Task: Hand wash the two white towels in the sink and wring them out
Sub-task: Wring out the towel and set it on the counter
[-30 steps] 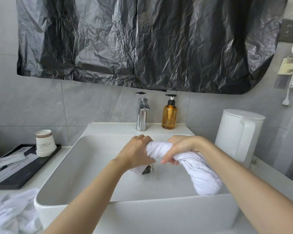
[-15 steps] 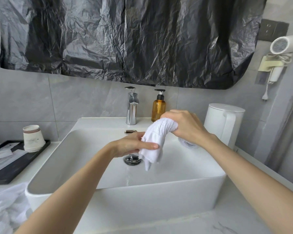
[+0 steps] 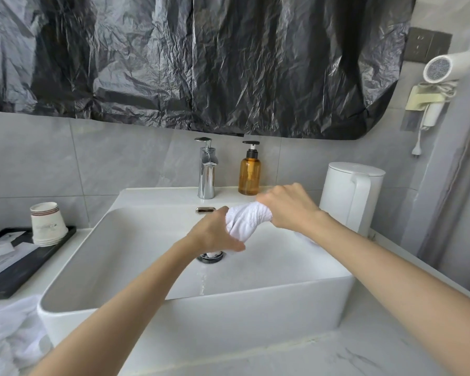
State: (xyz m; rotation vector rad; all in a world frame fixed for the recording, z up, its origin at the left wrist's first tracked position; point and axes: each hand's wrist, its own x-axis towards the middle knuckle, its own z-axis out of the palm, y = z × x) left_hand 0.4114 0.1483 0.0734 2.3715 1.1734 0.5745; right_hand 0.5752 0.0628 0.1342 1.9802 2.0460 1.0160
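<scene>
A rolled white towel (image 3: 246, 221) hangs over the white sink (image 3: 190, 318), above the drain (image 3: 210, 257). My left hand (image 3: 215, 234) grips its lower end and my right hand (image 3: 288, 207) grips its upper end. The towel is twisted into a tight bunch between them, and a thin trickle of water runs down the basin floor. A second white cloth (image 3: 8, 337) lies crumpled on the counter at the lower left, partly cut off by the frame edge.
The chrome faucet (image 3: 207, 169) and an amber soap bottle (image 3: 249, 169) stand behind the basin. A white kettle (image 3: 353, 196) sits to the right. Left of the sink, stacked paper cups (image 3: 47, 223) rest on a black tray (image 3: 19, 261). A hair dryer (image 3: 445, 69) hangs on the right wall.
My hands have drawn closer together along the towel and twisted it tighter. The loose end that hung over the sink's right rim is now gathered up behind my right hand.
</scene>
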